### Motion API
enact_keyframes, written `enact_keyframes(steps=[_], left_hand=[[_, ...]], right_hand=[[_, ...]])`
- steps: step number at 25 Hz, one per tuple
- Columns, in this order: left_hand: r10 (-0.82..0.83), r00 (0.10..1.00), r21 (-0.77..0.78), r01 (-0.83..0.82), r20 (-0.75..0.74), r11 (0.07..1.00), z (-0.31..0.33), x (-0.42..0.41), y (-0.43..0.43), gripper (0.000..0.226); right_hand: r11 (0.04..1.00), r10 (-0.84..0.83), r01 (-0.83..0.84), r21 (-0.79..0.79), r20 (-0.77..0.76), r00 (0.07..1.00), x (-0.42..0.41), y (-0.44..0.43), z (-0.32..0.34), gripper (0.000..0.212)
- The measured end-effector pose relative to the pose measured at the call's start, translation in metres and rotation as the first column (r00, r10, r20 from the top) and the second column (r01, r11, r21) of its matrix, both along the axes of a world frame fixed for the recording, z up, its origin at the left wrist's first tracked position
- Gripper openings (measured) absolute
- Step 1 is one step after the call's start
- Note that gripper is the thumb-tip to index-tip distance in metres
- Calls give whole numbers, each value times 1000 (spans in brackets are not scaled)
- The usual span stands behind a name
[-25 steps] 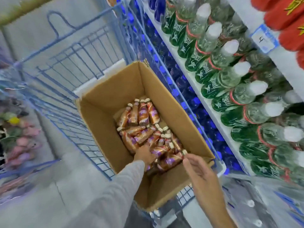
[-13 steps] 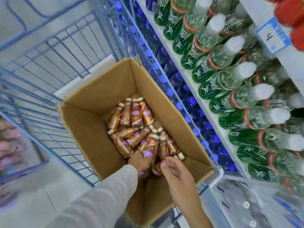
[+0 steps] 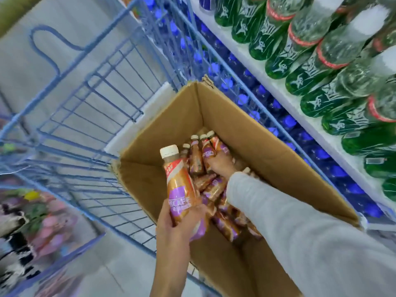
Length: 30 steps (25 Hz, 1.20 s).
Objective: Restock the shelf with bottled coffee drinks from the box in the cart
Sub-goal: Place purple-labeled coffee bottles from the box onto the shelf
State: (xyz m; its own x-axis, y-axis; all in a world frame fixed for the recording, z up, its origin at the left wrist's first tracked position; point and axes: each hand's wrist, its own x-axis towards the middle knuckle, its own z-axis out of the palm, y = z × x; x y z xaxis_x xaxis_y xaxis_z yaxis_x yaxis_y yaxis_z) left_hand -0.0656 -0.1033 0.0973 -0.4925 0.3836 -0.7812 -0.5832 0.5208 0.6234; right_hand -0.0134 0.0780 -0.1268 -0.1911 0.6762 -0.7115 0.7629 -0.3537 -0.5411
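Note:
A brown cardboard box [image 3: 267, 151] sits in the blue wire cart [image 3: 102, 99]. Several bottled coffee drinks [image 3: 227, 226] with cream caps and orange-purple labels lie in a heap on its floor. My right hand [image 3: 175, 228], on a bare forearm, holds one coffee bottle [image 3: 179, 183] by its lower half, cap pointing up, lifted over the box's near-left corner. My left hand [image 3: 221, 166], in a grey sleeve, reaches across into the box from the right. Its fingers curl round a bottle [image 3: 206, 153] in the far row.
A white shelf [image 3: 276, 82] to the right carries rows of green bottles [image 3: 317, 67] with white caps. Blue bottles [image 3: 287, 121] fill the level below, seen through the cart's wire side. Blurred colourful goods [image 3: 42, 221] stand at the left across the grey floor.
My right hand has lifted one coffee bottle out of the heap and moved it left. My left hand went deeper into the box to the far row. The view has tilted.

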Motion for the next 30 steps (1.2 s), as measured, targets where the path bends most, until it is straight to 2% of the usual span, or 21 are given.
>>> enact_keyframes(steps=[3,4,6,8,9,12,13,14,17,18,20,23,25,27,30], left_hand=[[7,1000,19,-7,23,1000,-1,-9,-11,55],[19,999,17,-19,29,1000,-2,-12,-13,54],[25,999,20,-25,37,999,-3,-16,-20,58],[11,998,12,-11,54,1000,-2,-19,-26,64],[-4,998,7,4,58,1000,1,-19,-28,66],[-48,996,31,46,74,998,22,-21,-31,80],[-62,995,48,58,81,997,31,-20,-31,85],[-77,994,68,71,80,995,41,-19,-30,89],[-175,984,147,168,34,975,78,-6,-23,89],[-215,976,175,207,27,963,90,2,-21,87],[-305,952,245,294,8,924,117,26,-16,80],[-438,898,343,424,-39,838,155,73,-11,67],[-533,840,423,520,-100,742,177,114,-10,59],[-612,775,469,604,-159,644,194,157,-14,60],[-683,706,523,659,-185,540,221,230,-28,65]], right_hand=[[994,-37,49,-99,116,993,-15,-11,-38,97],[989,-82,95,-109,122,989,-16,-15,-37,101],[975,-175,189,-120,116,978,-14,-16,-35,91],[934,-254,263,-243,67,965,-4,-19,-17,75],[896,-319,310,-318,28,948,6,-25,-3,77],[792,-476,369,-486,-112,873,48,-54,61,110],[760,-533,385,-524,-162,831,63,-65,84,115],[725,-588,397,-562,-206,782,75,-76,118,107],[630,-734,421,-652,-322,598,116,-108,221,53],[629,-747,404,-665,-371,552,133,-115,253,46],[671,-733,374,-640,-497,464,162,-128,305,51],[734,-676,458,-502,-610,415,206,-144,362,85],[733,-647,541,-412,-667,369,246,-160,398,84],[702,-629,623,-346,-711,313,283,-180,429,87],[595,-604,756,-272,-772,198,348,-222,457,102]])
